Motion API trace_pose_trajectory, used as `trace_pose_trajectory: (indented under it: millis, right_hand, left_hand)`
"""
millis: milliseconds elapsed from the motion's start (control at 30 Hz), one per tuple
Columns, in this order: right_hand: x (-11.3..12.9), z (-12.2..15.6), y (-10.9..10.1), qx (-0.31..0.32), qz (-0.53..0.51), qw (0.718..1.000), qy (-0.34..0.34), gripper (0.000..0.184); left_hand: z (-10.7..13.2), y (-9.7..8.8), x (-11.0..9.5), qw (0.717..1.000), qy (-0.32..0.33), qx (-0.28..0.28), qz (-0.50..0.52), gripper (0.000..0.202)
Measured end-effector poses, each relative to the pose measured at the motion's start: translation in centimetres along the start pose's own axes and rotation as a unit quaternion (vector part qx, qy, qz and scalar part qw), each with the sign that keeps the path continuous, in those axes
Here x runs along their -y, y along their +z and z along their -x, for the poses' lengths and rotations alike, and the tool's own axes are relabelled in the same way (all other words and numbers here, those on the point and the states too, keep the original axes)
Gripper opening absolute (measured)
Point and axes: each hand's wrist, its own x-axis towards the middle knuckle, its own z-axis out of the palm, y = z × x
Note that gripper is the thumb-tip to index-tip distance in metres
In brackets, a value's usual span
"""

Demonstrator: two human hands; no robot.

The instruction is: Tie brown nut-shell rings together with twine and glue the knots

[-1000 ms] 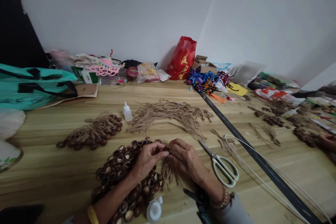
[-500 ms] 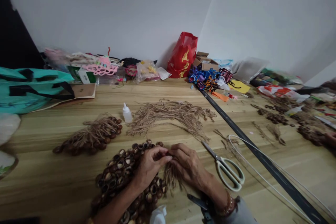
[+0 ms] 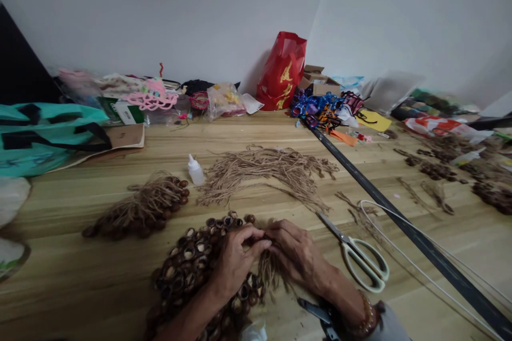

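My left hand (image 3: pixel 236 261) and my right hand (image 3: pixel 298 253) meet fingertip to fingertip at the front of the wooden table (image 3: pixel 80 272). Both are closed in a pinch on a small bundle of brown twine (image 3: pixel 268 272) whose frayed ends hang down between them. Whether a bead is also held I cannot see. My left hand lies over a heap of loose brown ring beads (image 3: pixel 188 266). My right wrist wears a bead bracelet (image 3: pixel 366 319).
White-handled scissors (image 3: pixel 358 253) lie right of my right hand. Cut twine (image 3: pixel 268 168), a small white glue bottle (image 3: pixel 196 170) and a pile of strung beads (image 3: pixel 140 208) lie farther back. A black rail (image 3: pixel 400 221), a teal bag (image 3: pixel 44 133), a red bag (image 3: pixel 282 72) and craft clutter line the edges.
The view has drifted slightly, so everything sits a little lower and to the right. My hands stay pinched together on the twine with only small finger shifts.
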Motion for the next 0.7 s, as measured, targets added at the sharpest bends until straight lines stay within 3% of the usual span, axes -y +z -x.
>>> trace_pose_trajectory:
  millis: [300,700]
  right_hand:
    - [-0.46,0.36,0.42,0.001,-0.006,1.0,0.012,0.024]
    - [-0.25,0.51,0.39,-0.045,0.018,0.999,-0.007,0.02]
  left_hand:
    - [-0.03,0.16,-0.11,1.0,0.005,-0.007,0.0,0.012]
    - [-0.07,0.25,0.05,0.999,0.036,0.002,0.019,0.016]
